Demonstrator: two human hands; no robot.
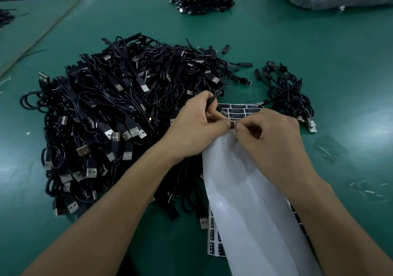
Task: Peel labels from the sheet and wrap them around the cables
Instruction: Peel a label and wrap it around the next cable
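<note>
Black rubbery cable (215, 98) sits gripped in the left hand (195, 124). That hand and the right hand (274, 133) pinch a small black label (232, 125) over the glossy white sheet (244, 186).

both bare forearms converge from lower edge. left hand (197, 124) fingers curled round cable (215, 97); right hand (274, 131) knuckles up; fingertips of both meet, pinching label (232, 125).
</note>
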